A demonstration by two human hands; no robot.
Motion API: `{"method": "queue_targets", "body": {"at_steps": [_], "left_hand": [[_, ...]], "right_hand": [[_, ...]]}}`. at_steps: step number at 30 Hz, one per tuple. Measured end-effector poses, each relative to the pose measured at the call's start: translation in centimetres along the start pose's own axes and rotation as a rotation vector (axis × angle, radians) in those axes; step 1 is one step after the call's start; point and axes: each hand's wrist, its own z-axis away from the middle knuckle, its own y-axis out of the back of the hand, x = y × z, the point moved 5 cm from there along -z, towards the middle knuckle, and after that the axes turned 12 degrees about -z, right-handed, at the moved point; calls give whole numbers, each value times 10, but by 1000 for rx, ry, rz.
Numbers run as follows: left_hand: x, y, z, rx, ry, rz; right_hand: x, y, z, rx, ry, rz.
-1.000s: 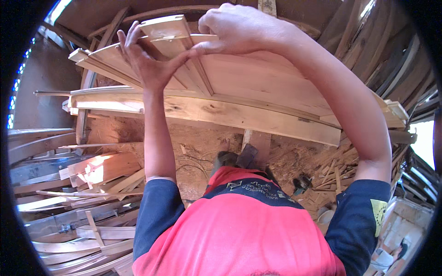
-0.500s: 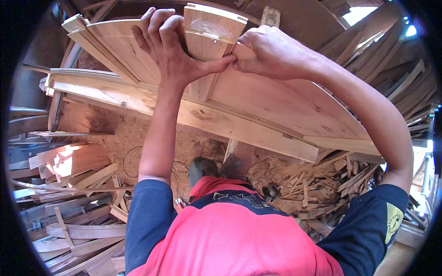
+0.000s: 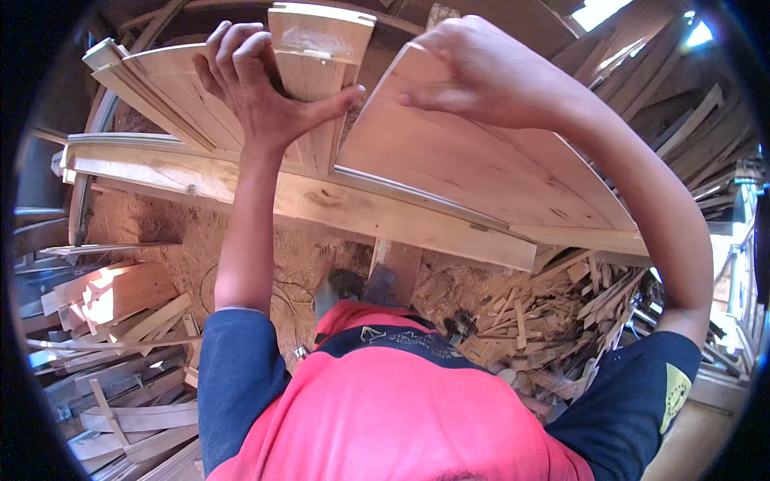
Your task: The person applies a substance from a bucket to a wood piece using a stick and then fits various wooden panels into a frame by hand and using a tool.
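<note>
A wooden frame with grooved edges stands before me, with a broad rail (image 3: pixel 345 204) along its near side. My left hand (image 3: pixel 261 104) is closed around the middle wooden stile (image 3: pixel 321 72), its thumb across the near face and its fingers curled at the left side. My right hand (image 3: pixel 481 76) grips the upper left corner of a thin wooden panel (image 3: pixel 473 164), thumb on the near face and fingers partly hidden behind. A gap shows between this panel and the stile. Left of the stile, another panel (image 3: pixel 172 80) sits beside a grooved outer stile (image 3: pixel 152 100).
Offcuts and scrap sticks (image 3: pixel 553 321) lie heaped on the right of the sawdust-covered floor (image 3: pixel 192 216). Boards and strips (image 3: pixel 144 401) are stacked at the lower left. Long timber pieces (image 3: pixel 682 112) lean at the upper right. A cable (image 3: pixel 289 289) curls near my foot.
My right hand has drawn the panel's left edge away from the middle stile, opening a gap. My left thumb and right hand have come apart. The whole view has shifted slightly.
</note>
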Motion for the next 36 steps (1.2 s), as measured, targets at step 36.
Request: {"method": "queue_targets", "body": {"at_steps": [36], "left_hand": [[0, 12, -1, -141, -15, -49]], "right_hand": [[10, -53, -34, -212, -124, -111]]}}
